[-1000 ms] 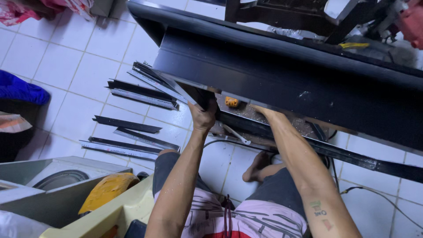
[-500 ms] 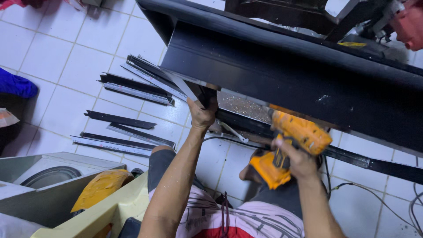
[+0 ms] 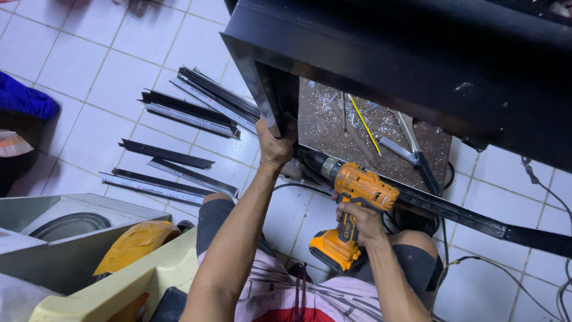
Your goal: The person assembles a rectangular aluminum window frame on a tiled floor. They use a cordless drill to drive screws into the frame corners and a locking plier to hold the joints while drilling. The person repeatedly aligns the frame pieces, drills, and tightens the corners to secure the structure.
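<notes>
Black metal frame (image 3: 417,65) fills top, above and beyond both hands; long axis runs left-to-right, near corner dips toward left hand. Tiled floor (image 3: 95,77) left of hands, black metal strips (image 3: 190,110) scattered there. Left hand (image 3: 275,146) closed on frame's lower corner edge, fingers wrapped, nearer to frame. Right hand (image 3: 357,222) clenched around grip of orange cordless drill (image 3: 351,203), just right of and below left hand; chuck points up-left toward held corner, tip close beside left hand. Yellow pencil (image 3: 364,125) lies on shavings-littered board beyond drill.
</notes>
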